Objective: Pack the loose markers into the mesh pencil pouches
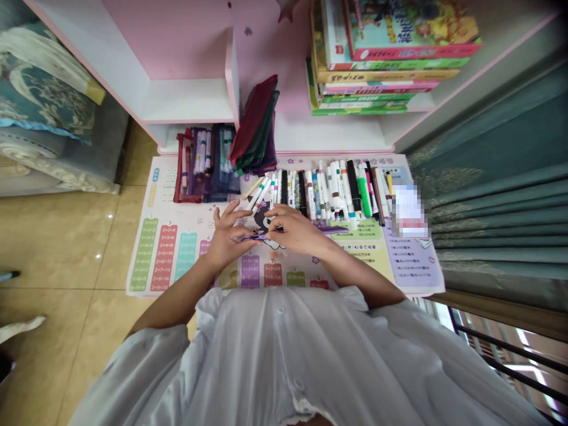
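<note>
My left hand (228,234) and my right hand (296,229) meet over a printed multiplication mat (177,248) on the floor. Both pinch a thin purple pouch (257,236) that lies flat between them; its far end shows at the right of my right hand. My left hand's upper fingers are lifted and spread, thumb and forefinger on the pouch's left end. My right hand's fingers curl over its middle. Just beyond the hands lies a row of several marker pens (328,189), side by side.
Mesh pen pouches (204,163) filled with markers stand at the mat's far left, beside folded dark red and green pouches (255,124). A pink and white shelf (186,100) holds stacked books (377,59). Teal curtain (501,195) at right; cushions (39,89) at left.
</note>
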Demonstrator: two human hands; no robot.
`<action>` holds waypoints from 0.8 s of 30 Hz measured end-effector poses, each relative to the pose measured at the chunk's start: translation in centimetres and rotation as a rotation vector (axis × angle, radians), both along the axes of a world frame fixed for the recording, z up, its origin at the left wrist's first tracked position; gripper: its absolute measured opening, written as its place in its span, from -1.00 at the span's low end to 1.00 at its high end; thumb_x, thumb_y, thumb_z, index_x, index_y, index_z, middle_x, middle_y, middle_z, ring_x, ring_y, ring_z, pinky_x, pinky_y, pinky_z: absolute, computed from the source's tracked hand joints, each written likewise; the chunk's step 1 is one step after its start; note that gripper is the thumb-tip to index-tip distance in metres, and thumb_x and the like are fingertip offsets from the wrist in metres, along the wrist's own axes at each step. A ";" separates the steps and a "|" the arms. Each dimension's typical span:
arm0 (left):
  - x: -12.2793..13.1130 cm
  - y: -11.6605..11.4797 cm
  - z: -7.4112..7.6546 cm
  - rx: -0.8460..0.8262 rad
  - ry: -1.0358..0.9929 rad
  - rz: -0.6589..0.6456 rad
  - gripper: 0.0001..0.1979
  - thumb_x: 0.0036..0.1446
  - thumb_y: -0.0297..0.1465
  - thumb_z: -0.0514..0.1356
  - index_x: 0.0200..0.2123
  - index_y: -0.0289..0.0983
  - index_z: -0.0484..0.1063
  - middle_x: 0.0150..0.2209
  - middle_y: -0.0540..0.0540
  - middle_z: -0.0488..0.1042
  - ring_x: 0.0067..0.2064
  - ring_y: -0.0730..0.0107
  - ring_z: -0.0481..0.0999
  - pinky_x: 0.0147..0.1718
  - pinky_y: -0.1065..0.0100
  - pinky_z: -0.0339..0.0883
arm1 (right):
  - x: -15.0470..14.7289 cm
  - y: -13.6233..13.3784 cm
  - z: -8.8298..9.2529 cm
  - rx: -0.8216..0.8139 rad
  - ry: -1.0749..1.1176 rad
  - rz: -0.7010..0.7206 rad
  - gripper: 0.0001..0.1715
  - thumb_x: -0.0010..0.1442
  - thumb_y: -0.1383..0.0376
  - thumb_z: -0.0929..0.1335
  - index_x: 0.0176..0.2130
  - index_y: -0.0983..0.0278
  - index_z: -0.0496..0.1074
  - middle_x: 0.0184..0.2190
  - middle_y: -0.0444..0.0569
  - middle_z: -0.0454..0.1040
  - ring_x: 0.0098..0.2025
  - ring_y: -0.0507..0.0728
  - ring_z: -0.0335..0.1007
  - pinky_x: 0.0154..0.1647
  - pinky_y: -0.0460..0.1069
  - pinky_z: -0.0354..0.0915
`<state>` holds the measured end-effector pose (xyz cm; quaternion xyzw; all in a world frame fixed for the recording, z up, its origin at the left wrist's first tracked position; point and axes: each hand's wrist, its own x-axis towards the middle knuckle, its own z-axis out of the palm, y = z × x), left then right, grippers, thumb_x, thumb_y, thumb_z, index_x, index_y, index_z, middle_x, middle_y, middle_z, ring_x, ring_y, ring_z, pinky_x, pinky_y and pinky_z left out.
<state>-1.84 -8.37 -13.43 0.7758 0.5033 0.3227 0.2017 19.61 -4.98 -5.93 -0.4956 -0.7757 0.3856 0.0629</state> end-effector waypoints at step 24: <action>0.0 0.1 0.0 0.005 0.041 -0.012 -0.71 -0.04 -0.08 0.44 -0.54 -0.15 0.58 0.06 -0.08 0.52 0.37 -0.04 0.19 0.38 -0.20 -0.36 | 1.0 -0.1 -0.1 -0.018 0.018 0.002 -0.79 0.20 0.37 0.37 -0.43 0.22 0.58 0.16 0.03 0.49 0.39 0.30 0.14 0.38 0.27 0.10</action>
